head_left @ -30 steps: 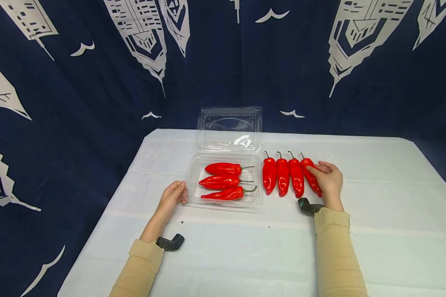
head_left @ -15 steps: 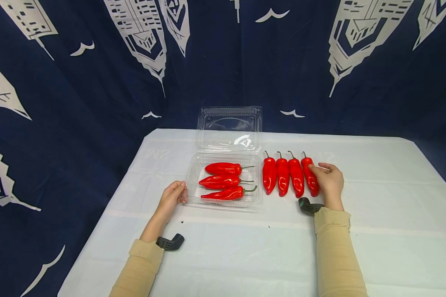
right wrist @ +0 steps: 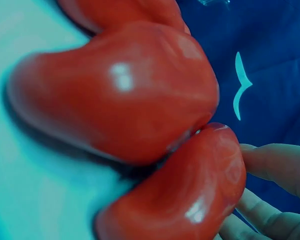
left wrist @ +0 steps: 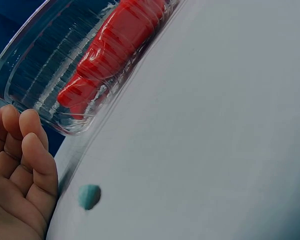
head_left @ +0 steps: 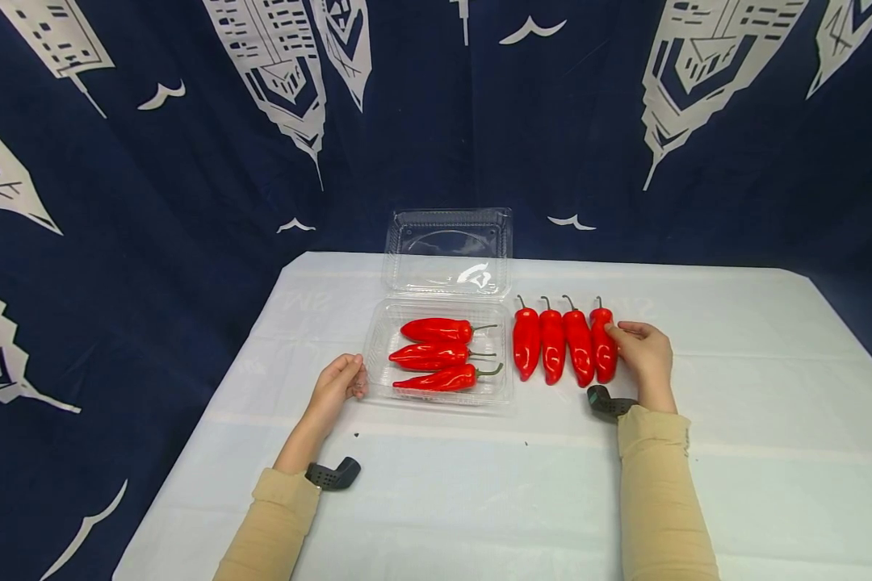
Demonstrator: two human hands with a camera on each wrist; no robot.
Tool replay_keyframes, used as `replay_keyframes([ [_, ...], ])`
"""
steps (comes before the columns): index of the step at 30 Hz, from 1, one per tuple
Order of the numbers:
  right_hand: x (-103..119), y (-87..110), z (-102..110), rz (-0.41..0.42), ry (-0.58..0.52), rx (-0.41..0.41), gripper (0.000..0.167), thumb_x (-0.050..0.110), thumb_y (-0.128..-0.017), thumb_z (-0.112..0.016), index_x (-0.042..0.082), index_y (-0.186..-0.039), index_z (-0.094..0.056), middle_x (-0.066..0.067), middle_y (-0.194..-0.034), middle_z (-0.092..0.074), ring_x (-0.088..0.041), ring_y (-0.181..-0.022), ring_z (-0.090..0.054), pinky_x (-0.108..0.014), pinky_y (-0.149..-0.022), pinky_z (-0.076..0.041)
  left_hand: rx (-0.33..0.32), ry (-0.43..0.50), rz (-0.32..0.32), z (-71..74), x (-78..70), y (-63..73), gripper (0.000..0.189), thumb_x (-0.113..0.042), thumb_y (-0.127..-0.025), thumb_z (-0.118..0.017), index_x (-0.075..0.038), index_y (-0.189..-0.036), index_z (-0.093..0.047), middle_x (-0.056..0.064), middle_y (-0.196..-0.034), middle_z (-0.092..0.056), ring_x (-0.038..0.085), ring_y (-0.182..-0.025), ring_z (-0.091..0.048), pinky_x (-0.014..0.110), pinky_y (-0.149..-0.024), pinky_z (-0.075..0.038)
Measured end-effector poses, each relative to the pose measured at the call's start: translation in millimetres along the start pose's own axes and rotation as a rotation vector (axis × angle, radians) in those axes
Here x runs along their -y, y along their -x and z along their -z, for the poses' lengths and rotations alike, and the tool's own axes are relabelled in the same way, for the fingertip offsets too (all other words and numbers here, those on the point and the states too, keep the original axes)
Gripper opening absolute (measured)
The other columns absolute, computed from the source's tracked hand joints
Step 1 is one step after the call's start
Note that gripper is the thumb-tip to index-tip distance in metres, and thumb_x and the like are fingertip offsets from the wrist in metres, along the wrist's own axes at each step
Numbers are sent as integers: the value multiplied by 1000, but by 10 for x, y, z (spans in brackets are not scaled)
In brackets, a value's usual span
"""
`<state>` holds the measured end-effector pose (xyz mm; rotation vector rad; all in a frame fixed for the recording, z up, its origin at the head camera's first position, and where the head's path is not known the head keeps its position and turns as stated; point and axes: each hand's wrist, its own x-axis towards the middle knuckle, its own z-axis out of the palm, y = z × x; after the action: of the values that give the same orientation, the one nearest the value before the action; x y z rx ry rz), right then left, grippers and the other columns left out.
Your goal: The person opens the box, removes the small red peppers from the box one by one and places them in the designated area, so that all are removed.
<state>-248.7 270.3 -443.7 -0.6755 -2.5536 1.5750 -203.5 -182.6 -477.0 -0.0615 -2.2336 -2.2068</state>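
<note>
In the head view a clear plastic clamshell container [head_left: 378, 389] lies with its lid folded back. Across its base lie a red chili pepper [head_left: 436, 330] and two more, stems pointing right. My left hand [head_left: 337, 383] holds the container's left edge, its curled fingers [left wrist: 32, 125] at the rim in the left wrist view. Right of the container several red peppers stand in a row, stems away from me. My right hand [head_left: 644, 355] touches the rightmost pepper [head_left: 603, 351] along its right side. In the right wrist view the thumb [right wrist: 275, 162] meets that pepper, and some fingertips are hidden behind it.
The raised lid [head_left: 446, 250] leans back near the far edge of the white table [head_left: 480, 500]. A dark blue curtain [head_left: 436, 145] with white prints hangs behind. Small dark specks lie on the table front. Each wrist carries a dark camera [head_left: 334, 474].
The rightmost pepper has turned from slanted to nearly upright in the row, its lower end shifting left toward its neighbour. My right thumb has slid to its right edge. The left hand stays put.
</note>
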Motion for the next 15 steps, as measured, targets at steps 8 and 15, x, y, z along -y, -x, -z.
replay_keyframes([
  [8,-2,11,19,23,-41,34,54,32,-92,-54,-6,-130,-48,-27,-126,-52,6,-62,-49,-9,-62,-43,1,19,8,3,15,-10,28,-25,-100,-46,0,-87,-48,4,-73,-47,10,-60,-47,20,-55,-43],
  [15,14,21,15,16,-41,36,54,33,-93,-54,-4,-131,-48,-24,-127,-51,-1,-72,-51,-10,-65,-43,4,19,5,2,9,-9,28,-25,-100,-46,-1,-87,-48,4,-73,-47,10,-60,-47,20,-55,-43],
])
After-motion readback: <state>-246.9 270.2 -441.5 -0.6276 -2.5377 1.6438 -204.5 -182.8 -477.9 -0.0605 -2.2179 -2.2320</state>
